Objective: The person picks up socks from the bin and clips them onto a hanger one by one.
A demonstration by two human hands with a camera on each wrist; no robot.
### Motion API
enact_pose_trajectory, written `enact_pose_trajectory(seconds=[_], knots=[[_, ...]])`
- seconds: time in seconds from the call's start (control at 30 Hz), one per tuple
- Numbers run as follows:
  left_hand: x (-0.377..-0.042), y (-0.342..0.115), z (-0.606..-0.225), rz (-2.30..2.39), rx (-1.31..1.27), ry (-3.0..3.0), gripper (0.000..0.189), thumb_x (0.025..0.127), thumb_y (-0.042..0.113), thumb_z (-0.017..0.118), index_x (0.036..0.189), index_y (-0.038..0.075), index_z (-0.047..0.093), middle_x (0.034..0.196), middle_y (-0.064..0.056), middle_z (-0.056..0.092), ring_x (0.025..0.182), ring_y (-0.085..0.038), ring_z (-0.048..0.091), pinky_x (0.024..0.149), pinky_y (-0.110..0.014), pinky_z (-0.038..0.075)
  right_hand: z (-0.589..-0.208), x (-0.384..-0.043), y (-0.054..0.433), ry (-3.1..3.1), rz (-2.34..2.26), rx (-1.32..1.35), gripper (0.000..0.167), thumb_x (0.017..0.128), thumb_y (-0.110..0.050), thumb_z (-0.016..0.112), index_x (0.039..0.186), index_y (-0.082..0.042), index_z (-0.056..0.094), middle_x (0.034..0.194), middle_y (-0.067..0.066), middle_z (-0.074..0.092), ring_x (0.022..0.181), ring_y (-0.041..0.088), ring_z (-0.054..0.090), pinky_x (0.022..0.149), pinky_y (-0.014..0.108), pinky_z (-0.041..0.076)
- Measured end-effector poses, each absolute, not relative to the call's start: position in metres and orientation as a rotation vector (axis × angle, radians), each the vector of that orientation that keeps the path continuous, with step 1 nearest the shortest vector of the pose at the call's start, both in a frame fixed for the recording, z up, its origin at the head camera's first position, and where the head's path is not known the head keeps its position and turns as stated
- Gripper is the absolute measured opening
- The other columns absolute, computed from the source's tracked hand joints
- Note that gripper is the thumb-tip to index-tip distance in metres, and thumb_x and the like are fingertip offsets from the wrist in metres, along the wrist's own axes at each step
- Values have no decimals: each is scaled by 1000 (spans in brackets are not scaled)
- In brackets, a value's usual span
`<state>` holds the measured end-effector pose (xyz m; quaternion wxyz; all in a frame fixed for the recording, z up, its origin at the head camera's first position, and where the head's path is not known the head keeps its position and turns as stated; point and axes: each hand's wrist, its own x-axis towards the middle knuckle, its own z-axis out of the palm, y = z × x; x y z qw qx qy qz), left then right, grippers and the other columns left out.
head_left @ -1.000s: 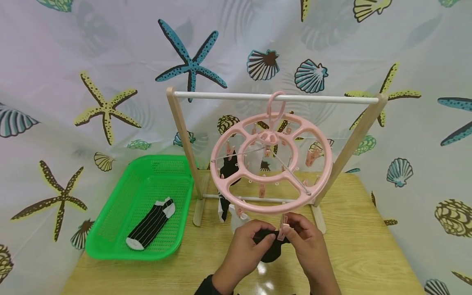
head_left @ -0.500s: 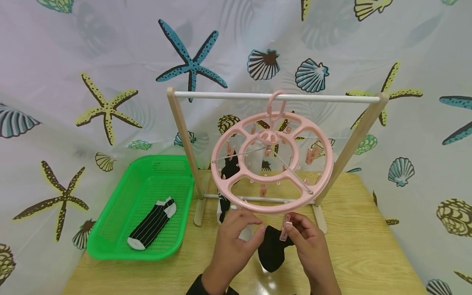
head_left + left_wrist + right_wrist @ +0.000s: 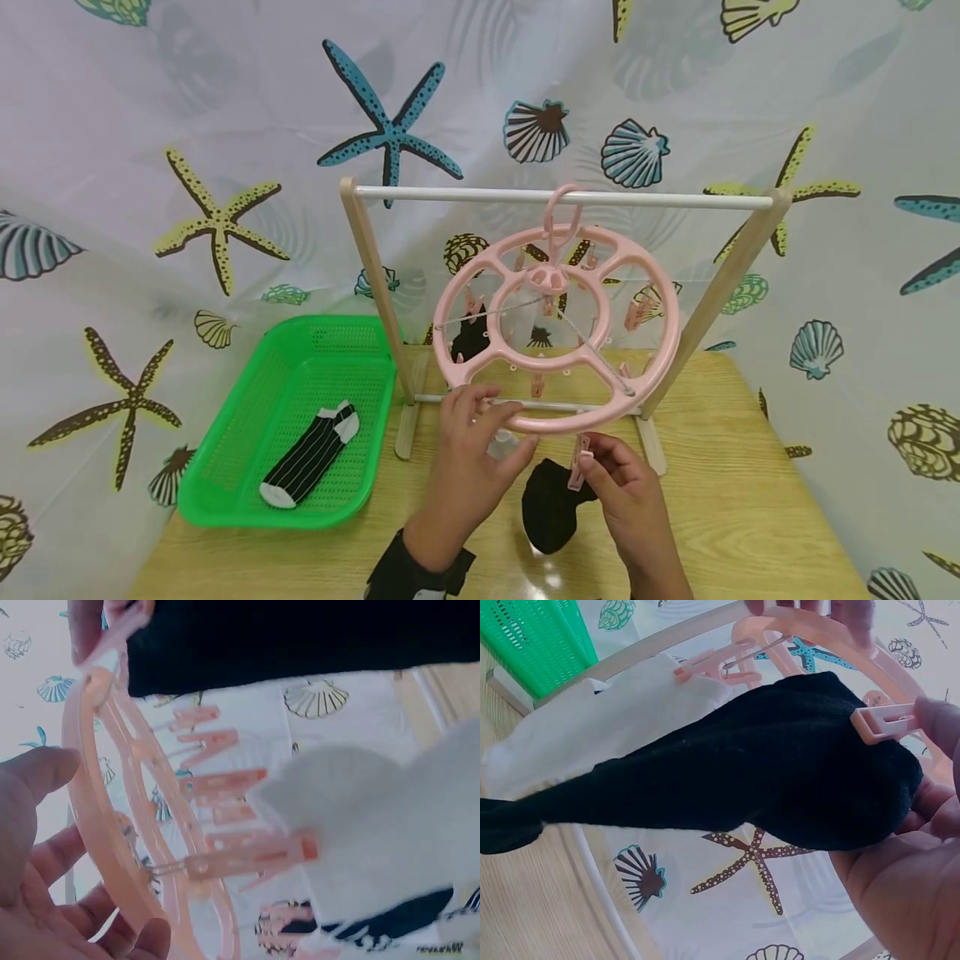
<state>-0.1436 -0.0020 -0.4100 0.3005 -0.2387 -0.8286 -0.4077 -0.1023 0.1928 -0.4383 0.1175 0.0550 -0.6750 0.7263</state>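
My right hand (image 3: 630,496) pinches a pink clothespin (image 3: 579,462) at the near rim of the round pink drying hanger (image 3: 540,425). A black sock (image 3: 550,508) is clamped in that clothespin and dangles below it. In the right wrist view, the sock (image 3: 705,765) stretches away from the clothespin (image 3: 885,721), fingers lying behind it. My left hand (image 3: 468,471) is spread at the hanger's front left rim. In the left wrist view, its thumb touches the rim (image 3: 94,802) and other fingers lie about it. A white sock (image 3: 375,817) hangs from another clothespin (image 3: 255,855) close by.
The hanger hooks over a white rod (image 3: 450,195) on a wooden stand (image 3: 731,283). Left of it, a green basket (image 3: 197,467) holds a black-and-white striped sock (image 3: 311,454). Another dark sock (image 3: 471,333) hangs at the hanger's left. A patterned curtain (image 3: 525,75) stands behind.
My left hand has let go of the black sock and moved up and left to the hanger's rim. The hanger has shifted slightly. My right hand has stayed at the clothespin.
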Motion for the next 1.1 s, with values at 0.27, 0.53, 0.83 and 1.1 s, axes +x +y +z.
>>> enact_pose_trajectory(seconds=[0.27, 0.53, 0.83, 1.1], knots=[[-148, -9, -408, -1077, -625, -2250, 29, 74, 24, 90, 96, 11, 76, 119, -10, 57, 116, -33, 47, 89, -52, 46, -438, -103, 191, -1992, 2133, 161, 20, 98, 3, 57, 116, 11, 59, 88, 9, 64, 77, 16, 63, 66, 27, 55], [-148, -12, -404, -1069, -647, -2226, 28, 76, 25, 88, 96, 11, 76, 117, -7, 60, 118, -32, 49, 91, -51, 46, -436, -106, 193, -1984, 2123, 248, 19, 98, 5, 55, 115, 13, 57, 89, 10, 63, 77, 16, 63, 67, 27, 54], [-148, -15, -400, -1086, -658, -2219, 29, 75, 25, 90, 96, 10, 77, 118, -7, 61, 120, -31, 50, 92, -52, 47, -436, -107, 192, -1973, 2131, 244, 19, 97, 6, 56, 115, 14, 57, 90, 13, 63, 78, 15, 62, 67, 25, 54], [-149, -17, -400, -1082, -665, -2195, 29, 74, 22, 90, 96, 7, 76, 120, -11, 61, 120, -35, 51, 92, -54, 48, -433, -106, 192, -1977, 2147, 227, 24, 98, 4, 56, 120, 14, 57, 95, 9, 64, 82, 16, 64, 70, 27, 55]])
